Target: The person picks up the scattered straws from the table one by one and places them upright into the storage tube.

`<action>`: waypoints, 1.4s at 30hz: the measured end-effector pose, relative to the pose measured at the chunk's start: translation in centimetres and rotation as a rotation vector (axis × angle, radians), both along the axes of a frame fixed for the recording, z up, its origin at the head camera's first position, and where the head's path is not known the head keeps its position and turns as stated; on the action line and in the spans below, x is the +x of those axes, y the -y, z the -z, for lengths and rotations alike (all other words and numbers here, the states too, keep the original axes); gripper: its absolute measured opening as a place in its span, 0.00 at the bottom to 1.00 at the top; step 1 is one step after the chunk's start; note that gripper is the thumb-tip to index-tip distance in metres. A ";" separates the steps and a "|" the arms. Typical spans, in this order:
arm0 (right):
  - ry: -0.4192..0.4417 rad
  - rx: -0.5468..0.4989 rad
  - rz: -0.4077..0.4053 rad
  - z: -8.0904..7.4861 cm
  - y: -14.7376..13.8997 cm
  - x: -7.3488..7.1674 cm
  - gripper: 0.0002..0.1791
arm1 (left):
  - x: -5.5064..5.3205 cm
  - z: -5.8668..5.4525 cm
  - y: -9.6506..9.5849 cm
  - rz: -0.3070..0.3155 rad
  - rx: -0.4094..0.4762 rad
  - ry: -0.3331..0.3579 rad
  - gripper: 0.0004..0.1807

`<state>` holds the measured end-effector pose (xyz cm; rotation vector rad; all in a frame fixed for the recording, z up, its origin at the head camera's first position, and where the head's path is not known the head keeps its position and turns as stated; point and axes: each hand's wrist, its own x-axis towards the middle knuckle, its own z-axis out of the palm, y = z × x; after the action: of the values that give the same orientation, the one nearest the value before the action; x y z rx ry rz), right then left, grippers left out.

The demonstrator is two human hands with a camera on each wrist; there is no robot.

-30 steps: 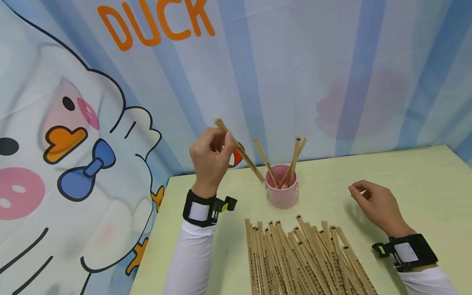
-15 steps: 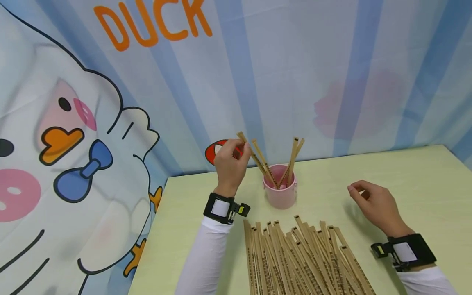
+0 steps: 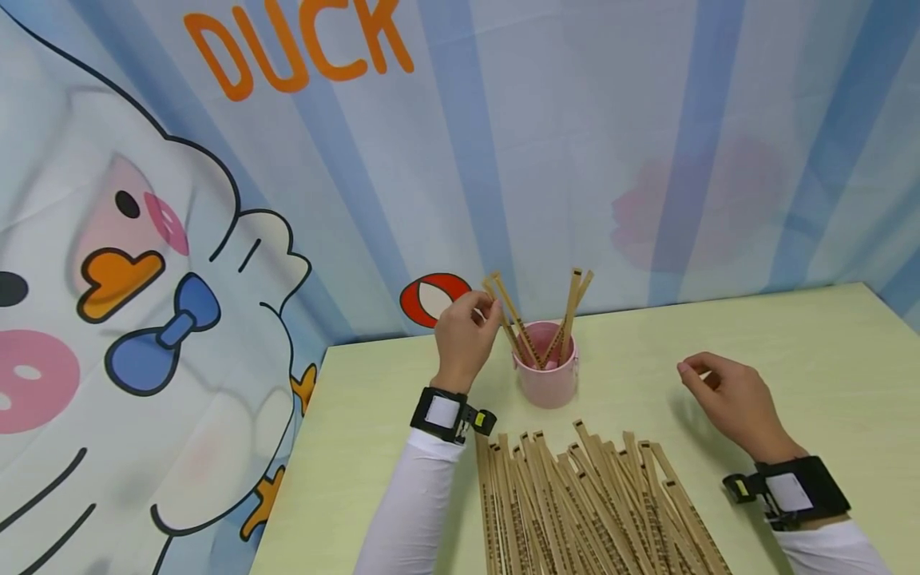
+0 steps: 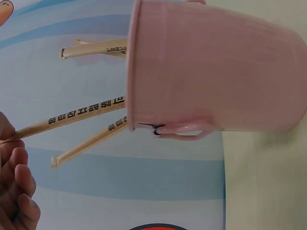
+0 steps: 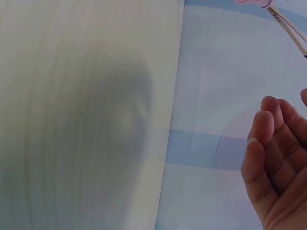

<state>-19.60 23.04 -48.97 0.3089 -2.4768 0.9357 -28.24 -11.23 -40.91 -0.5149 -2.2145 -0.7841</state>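
My left hand (image 3: 463, 339) pinches the upper end of a straw in a printed paper wrapper (image 4: 72, 115). The straw leans, and its lower end is inside the pink bucket (image 3: 546, 387), hidden by the wall in the left wrist view. Several more wrapped straws (image 3: 573, 307) stand in this bucket, tilted to either side. To the right, my right hand (image 3: 736, 403) hovers over the table with loosely curled fingers and holds nothing. In the right wrist view its fingers (image 5: 261, 167) are bent loosely.
A wide pile of wrapped straws (image 3: 568, 511) lies at the front of the pale yellow table (image 3: 805, 359), between the two arms. Behind the table hangs a striped blue curtain (image 3: 568, 144) with a cartoon duck at left.
My left hand has moved right and down with the straw, bringing its lower end from beside the bucket to inside it. The right hand has stayed in place.
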 end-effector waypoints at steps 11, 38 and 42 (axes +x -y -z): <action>0.009 -0.004 -0.006 0.1 0.2 0.0 0.10 | 0.3 0.4 0.3 -0.025 -0.040 0.056 0.10; 0.005 0.011 -0.022 0.5 0.5 0.0 0.09 | 8.4 1.6 6.7 -0.099 0.198 0.030 0.12; 0.010 0.012 -0.024 0.5 0.6 0.0 0.10 | 8.6 2.0 7.3 -0.115 0.203 0.037 0.12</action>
<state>-19.57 22.44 -49.42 0.3397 -2.4939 0.9348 -19.63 -18.53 -42.91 -0.2731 -2.1466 -0.9502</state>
